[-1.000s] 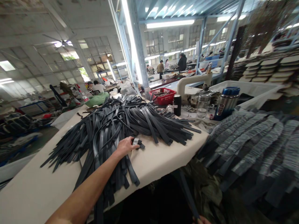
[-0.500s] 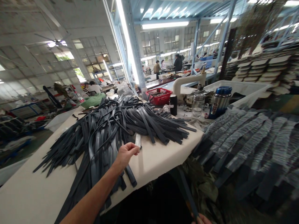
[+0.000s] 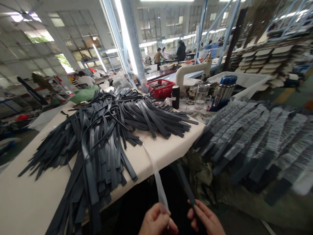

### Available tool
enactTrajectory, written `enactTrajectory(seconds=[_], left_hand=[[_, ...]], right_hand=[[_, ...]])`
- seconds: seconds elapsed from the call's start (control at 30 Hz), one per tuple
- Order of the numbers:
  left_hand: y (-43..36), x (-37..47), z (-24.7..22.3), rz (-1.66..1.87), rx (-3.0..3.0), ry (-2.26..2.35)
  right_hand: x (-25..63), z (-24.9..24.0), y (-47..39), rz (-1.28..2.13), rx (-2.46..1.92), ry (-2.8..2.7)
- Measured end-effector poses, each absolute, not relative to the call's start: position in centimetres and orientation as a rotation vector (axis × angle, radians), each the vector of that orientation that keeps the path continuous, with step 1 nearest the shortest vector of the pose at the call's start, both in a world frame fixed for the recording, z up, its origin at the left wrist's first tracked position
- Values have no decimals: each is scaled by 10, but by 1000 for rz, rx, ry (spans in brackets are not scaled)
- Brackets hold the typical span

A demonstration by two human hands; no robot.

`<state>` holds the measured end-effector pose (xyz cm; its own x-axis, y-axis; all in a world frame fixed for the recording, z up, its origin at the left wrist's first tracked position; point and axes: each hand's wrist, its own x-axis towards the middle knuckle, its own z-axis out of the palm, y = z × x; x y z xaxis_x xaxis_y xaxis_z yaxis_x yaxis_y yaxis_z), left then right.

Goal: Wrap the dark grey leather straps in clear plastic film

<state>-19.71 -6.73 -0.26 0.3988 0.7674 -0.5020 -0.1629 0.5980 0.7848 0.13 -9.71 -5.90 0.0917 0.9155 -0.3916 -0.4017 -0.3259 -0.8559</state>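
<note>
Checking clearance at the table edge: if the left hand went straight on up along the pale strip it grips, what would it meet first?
Probably the table edge; left hand, pale strip; depth unclear.

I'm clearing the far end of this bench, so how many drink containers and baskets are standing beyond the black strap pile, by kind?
Steel flask with blue lid: 1
Clear glass jar with metal lid: 1
Slim black cylindrical bottle: 1
Red plastic mesh basket: 1
Total: 4

Left hand (image 3: pixel 157 223) and right hand (image 3: pixel 205 220) low, close together, fingers curled.
</note>
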Motion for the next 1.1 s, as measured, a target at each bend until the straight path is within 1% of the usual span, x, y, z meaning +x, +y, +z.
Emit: enactTrajectory(seconds=[0.13,0.23,0.3,0.4,0.57,0.7,0.93,1.1], left_hand=[[-59,-186,16,447,843,977],[-57,-175,30,402,1023,982],[-56,-170,32,426,1041,992],[-50,-164,26,495,821,1029],[-39,-156,13,661,523,996],[-35,-156,14,686,485,969],[-36,-165,25,693,477,879],[-38,-164,23,747,448,922]], right_hand=[[7,-49,-101,1441,-1173,-579],[16,-37,-109,1385,-1214,-514],[22,-28,-118,1347,-1276,-456],[32,-16,-137,1292,-1392,-545],[36,-1,-168,1284,-1647,-1045],[28,2,-177,1137,-1644,-1465],[18,-3,-171,1171,-1615,-1499],[16,-2,-169,1212,-1607,-1452]])
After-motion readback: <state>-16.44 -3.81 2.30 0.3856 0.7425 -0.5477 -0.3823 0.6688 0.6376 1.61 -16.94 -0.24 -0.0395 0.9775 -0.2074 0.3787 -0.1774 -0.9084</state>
